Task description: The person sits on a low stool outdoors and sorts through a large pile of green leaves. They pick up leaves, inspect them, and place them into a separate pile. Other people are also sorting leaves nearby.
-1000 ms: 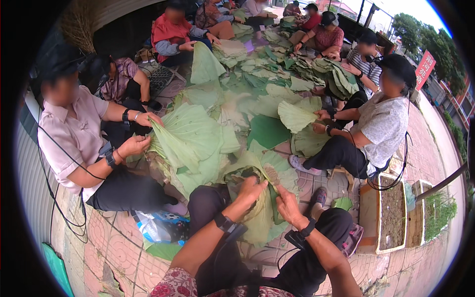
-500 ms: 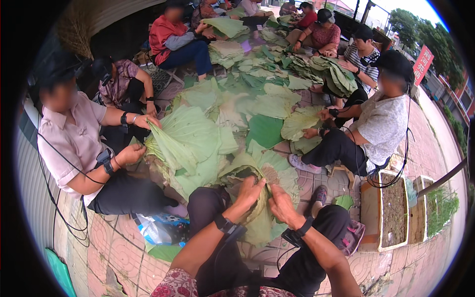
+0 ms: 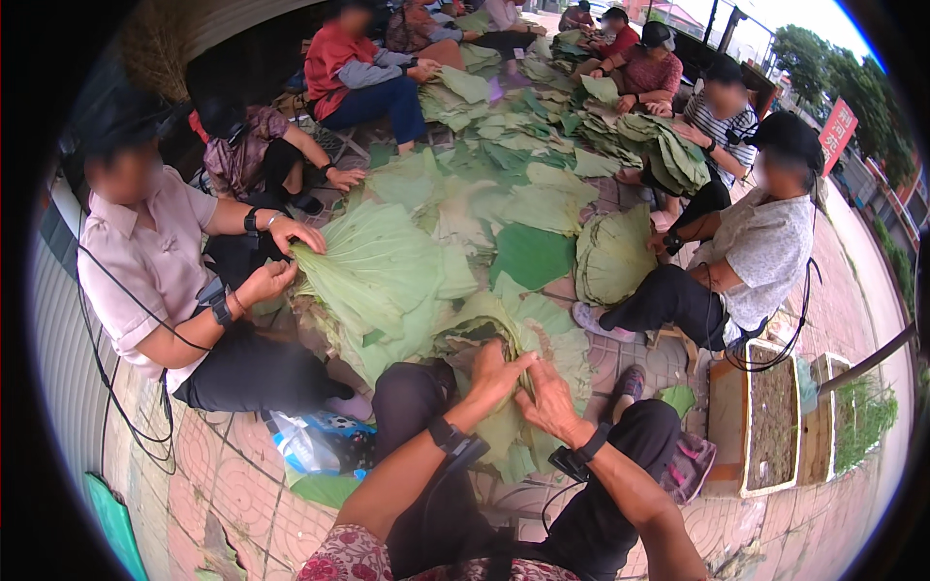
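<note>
My left hand (image 3: 497,373) is closed on the gathered edge of a bunch of pale green lotus leaves (image 3: 506,436) in front of my knees. Close beside it, my right hand (image 3: 552,399) pinches the same bunch, with fingertips near the left hand's. The leaves spread out beyond my hands and hang down between my forearms. Some are browned and creased at the edges. Where the fingers meet, the folds partly hide what each one grips. Both wrists wear dark bands with small boxes.
Lotus leaves (image 3: 465,208) cover the paving ahead. A person at left (image 3: 145,261) holds a leaf fan (image 3: 373,261); one at right (image 3: 760,232) handles a leaf stack (image 3: 615,254). Several others sit farther off. A plastic bag (image 3: 315,441) lies left, planter boxes (image 3: 772,416) right.
My hands have come closer together, and the right fingers now lie flatter along the leaves. The person at right has tilted a leaf stack upright. The person at left has shifted their hands.
</note>
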Motion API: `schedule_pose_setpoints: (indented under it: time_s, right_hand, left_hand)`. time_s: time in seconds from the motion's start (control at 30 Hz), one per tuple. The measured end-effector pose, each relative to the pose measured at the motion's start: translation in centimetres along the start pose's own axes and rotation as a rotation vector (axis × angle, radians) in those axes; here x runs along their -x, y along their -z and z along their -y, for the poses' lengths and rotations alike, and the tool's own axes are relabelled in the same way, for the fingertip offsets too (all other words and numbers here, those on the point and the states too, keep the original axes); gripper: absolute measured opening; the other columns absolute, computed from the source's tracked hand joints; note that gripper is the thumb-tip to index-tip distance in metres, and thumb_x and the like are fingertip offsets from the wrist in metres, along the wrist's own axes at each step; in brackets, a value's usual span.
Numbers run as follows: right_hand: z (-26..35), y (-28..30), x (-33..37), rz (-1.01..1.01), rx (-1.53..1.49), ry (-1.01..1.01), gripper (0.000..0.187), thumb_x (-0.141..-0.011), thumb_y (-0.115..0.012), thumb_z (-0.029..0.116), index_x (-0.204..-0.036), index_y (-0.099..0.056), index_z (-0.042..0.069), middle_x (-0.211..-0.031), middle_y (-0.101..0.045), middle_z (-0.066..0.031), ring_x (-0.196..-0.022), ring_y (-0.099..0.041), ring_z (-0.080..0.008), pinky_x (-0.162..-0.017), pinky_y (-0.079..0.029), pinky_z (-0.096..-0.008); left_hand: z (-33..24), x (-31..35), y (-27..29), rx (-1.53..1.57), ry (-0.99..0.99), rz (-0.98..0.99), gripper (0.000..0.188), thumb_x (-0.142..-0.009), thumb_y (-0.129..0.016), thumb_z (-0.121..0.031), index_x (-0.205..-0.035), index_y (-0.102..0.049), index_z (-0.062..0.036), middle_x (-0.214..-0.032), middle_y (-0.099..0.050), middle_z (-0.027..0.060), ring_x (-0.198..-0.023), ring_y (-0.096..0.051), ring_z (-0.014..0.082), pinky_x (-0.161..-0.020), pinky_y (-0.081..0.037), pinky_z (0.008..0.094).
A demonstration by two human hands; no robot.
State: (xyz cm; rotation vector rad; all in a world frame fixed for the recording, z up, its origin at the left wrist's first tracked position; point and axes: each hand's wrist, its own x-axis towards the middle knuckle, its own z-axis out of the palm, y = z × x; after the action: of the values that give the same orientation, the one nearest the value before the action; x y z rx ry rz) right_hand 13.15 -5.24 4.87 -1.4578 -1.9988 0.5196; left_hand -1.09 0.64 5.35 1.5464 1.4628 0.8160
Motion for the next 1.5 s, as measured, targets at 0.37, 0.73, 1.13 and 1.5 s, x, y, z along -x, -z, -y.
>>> schedule_pose_setpoints:
  time_s: [0.37,0.73,1.13,1.5]
  right_hand:
    - [-0.7,0.2,0.8,-0.046,0.028,0.024,0.061,-0.081,-0.064,0.019,-0.133,-0.044,-0.005,-0.127,-0.053,-0.0297,-0.115,-0.053,-0.0465,-0.097,-0.046,-0.0504]
    - [-4.1,-1.4,1.8,-0.186,-0.212,-0.002,0.066,-0.070,-0.064,0.014,-0.130,-0.045,-0.006,-0.120,-0.052,-0.0282,-0.115,-0.051,-0.0468,-0.096,-0.045,-0.0531]
    - [-6.3,-1.6,4.4,-0.176,-0.400,-0.187,0.058,-0.065,-0.066,0.019,-0.116,-0.053,-0.006,-0.113,-0.054,-0.0268,-0.112,-0.052,-0.0437,-0.096,-0.045,-0.0509]
    - [-7.5,-2.1,4.3,-0.165,-0.409,-0.236,0.042,-0.083,-0.058,0.020,-0.115,-0.051,-0.005,-0.110,-0.055,-0.0242,-0.111,-0.052,-0.0412,-0.096,-0.044,-0.0502]
  left_hand:
    - [0.0,0.0,-0.4,-0.008,0.007,0.038,0.044,-0.085,-0.071,-0.030,-0.099,-0.060,0.0100,-0.094,-0.066,0.0302,-0.091,-0.067,0.0412,-0.080,-0.050,0.0464]
    - [0.6,-1.6,-2.8,0.383,0.013,0.188,0.036,-0.092,-0.072,-0.011,-0.120,-0.057,0.0053,-0.112,-0.065,0.0096,-0.095,-0.060,0.0170,-0.083,-0.049,0.0318]
    - [1.3,-2.6,-5.3,0.037,0.180,0.233,0.043,-0.093,-0.068,-0.019,-0.125,-0.057,0.0064,-0.117,-0.065,0.0149,-0.094,-0.064,0.0230,-0.082,-0.052,0.0357]
    - [2.2,-4.1,-6.1,0.134,0.226,0.387,0.043,-0.091,-0.068,-0.020,-0.124,-0.056,0.0066,-0.114,-0.065,0.0152,-0.093,-0.063,0.0236,-0.081,-0.053,0.0363]
